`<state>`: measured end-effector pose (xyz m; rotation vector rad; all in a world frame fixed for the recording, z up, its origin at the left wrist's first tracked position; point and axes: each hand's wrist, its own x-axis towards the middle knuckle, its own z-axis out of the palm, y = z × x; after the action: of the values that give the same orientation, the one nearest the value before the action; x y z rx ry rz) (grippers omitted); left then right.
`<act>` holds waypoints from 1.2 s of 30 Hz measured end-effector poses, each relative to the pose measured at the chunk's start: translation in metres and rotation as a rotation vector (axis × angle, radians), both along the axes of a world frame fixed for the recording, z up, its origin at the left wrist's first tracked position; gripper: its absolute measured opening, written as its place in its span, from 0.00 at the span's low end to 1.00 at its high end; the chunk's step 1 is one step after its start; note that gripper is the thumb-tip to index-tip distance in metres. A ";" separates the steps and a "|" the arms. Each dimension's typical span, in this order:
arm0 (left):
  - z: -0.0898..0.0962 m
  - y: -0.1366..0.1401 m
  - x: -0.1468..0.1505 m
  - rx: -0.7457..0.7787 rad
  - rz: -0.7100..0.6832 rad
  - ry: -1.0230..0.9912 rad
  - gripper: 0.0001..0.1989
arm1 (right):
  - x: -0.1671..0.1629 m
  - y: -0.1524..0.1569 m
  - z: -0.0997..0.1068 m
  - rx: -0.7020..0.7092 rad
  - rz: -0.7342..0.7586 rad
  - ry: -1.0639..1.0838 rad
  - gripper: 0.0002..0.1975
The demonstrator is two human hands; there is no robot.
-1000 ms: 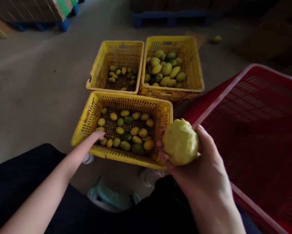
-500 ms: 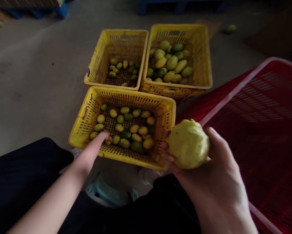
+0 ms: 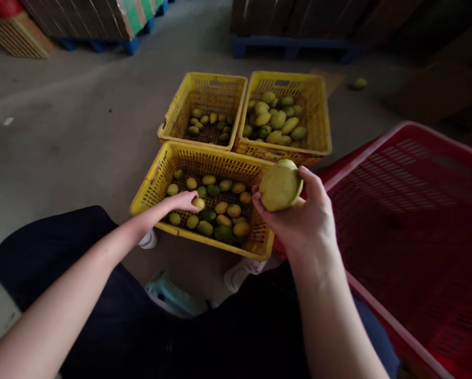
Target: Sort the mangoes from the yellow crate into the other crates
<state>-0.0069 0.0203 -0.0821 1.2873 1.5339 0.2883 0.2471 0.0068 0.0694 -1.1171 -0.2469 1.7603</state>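
Observation:
My right hand (image 3: pixel 309 210) is wrapped round a large, lumpy yellow-green fruit (image 3: pixel 280 185), raised above the right end of the near yellow crate (image 3: pixel 216 243). Down inside that crate, my left hand (image 3: pixel 183 201) has its thumb and fingers closed on a yellow fruit (image 3: pixel 198 203). Around it, several oval fruits, yellow to dark green, lie spread over the slatted crate floor. One dark green fruit (image 3: pixel 208 215) is just to the right of my left fingers. The undersides of the fingers are hidden.
Behind stand two more yellow crates: the left one (image 3: pixel 241 113) with several small fruits, the right one (image 3: pixel 325 118) piled fuller. A big red crate (image 3: pixel 378 310) fills the right side. Blue pallets (image 3: pixel 291 47) stand at the back. One loose fruit (image 3: pixel 359 83) lies on the floor.
My left hand has moved right within the near crate and now grips a yellow fruit. The large fruit in my right hand is farther from the camera and turned. The view has tilted up.

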 end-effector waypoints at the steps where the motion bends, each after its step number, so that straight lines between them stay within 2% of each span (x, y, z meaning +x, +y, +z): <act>1: 0.009 0.007 0.002 -0.013 0.005 -0.026 0.12 | -0.005 -0.001 0.003 0.000 -0.018 0.020 0.09; 3: 0.035 0.011 0.003 -0.061 0.016 -0.145 0.09 | -0.015 -0.004 0.009 0.035 -0.004 0.046 0.07; 8: 0.115 -0.016 -0.001 -0.175 0.068 -0.703 0.20 | -0.033 -0.012 0.010 0.156 0.228 -0.076 0.10; 10: 0.137 -0.026 -0.004 -0.088 0.105 -0.759 0.19 | -0.040 -0.013 0.008 0.245 0.265 -0.210 0.14; 12: 0.151 -0.033 -0.007 0.089 0.137 -0.726 0.18 | -0.047 -0.015 0.005 0.396 0.258 -0.391 0.18; 15: 0.155 -0.036 -0.009 0.352 0.167 -0.696 0.23 | -0.056 -0.023 0.000 0.661 0.222 -0.635 0.27; 17: 0.150 -0.037 -0.007 0.440 0.194 -0.701 0.26 | -0.059 -0.031 -0.007 0.799 0.154 -0.776 0.30; 21: 0.140 -0.039 0.000 0.568 0.259 -0.560 0.26 | -0.059 -0.040 -0.023 1.063 0.051 -1.181 0.25; 24: 0.145 -0.042 0.004 0.719 0.221 -0.460 0.24 | -0.055 -0.040 -0.028 1.249 0.015 -1.342 0.23; 27: 0.154 -0.045 0.008 0.874 0.172 -0.364 0.22 | -0.053 -0.037 -0.029 1.295 -0.101 -1.394 0.23; 29: 0.159 -0.047 0.010 0.924 0.133 -0.326 0.22 | -0.052 -0.035 -0.028 1.288 -0.176 -1.388 0.25; 36: 0.167 -0.047 0.015 0.937 0.099 -0.326 0.23 | -0.048 -0.034 -0.020 1.272 -0.278 -1.339 0.25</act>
<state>0.0086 -0.0270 0.0852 1.7429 1.1911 1.3263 0.1990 -0.0273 0.0499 -1.0135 -1.6165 0.1198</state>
